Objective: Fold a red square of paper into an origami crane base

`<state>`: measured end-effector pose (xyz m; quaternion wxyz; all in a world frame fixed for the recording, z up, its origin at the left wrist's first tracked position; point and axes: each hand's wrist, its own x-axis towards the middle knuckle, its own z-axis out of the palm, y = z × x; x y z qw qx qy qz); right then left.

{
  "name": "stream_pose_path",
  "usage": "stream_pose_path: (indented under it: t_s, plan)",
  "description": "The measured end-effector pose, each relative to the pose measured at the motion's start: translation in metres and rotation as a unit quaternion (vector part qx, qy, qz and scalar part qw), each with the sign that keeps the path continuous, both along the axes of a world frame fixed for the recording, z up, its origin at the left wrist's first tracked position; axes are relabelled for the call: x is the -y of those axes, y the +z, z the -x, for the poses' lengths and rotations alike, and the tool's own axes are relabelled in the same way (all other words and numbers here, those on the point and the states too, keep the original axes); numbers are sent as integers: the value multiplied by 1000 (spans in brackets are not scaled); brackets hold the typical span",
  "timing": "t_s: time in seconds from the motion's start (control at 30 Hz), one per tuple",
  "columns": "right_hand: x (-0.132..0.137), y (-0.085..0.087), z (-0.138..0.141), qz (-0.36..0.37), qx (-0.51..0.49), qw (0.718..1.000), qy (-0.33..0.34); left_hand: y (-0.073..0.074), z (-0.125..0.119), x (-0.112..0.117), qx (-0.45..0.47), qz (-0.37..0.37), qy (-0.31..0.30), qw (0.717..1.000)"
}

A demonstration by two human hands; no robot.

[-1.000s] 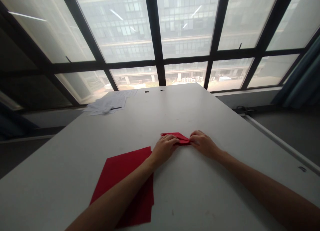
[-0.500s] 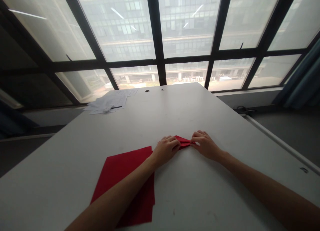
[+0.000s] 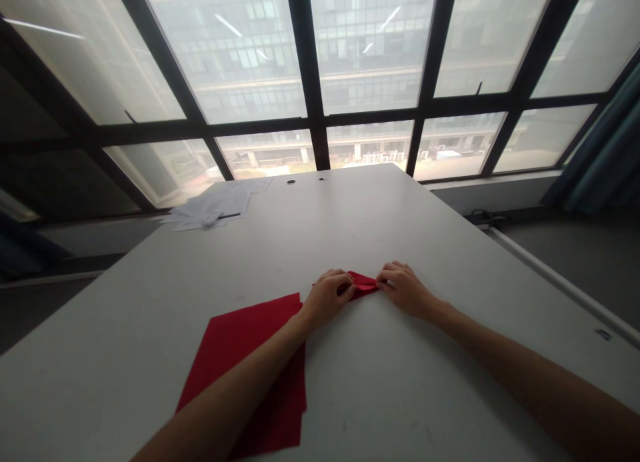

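A small folded piece of red paper lies on the white table between my two hands. My left hand grips its left part, thumb and fingers closed together on the paper and hiding that end. My right hand pinches the narrow right tip between thumb and fingers. Beneath my left forearm lie overlapping sheets of red paper, partly covered by the arm.
The white table stretches away toward large dark-framed windows. Loose white papers with a dark pen lie at its far left. Blue curtains hang at the right. Cables lie beyond the right edge.
My left thumb and fingers have shifted slightly on the folded paper, and its upper folds look flatter. The right hand keeps its pinch. The whole view has moved a little.
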<state>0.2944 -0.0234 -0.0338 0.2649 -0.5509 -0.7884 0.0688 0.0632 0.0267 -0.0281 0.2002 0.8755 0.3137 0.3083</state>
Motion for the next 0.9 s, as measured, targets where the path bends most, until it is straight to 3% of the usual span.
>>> stream_pose_path:
  t_s: [0.9]
  plan:
    - [1,1,6,23,38,998,-36,0,-2,-1,-1,26,22,999]
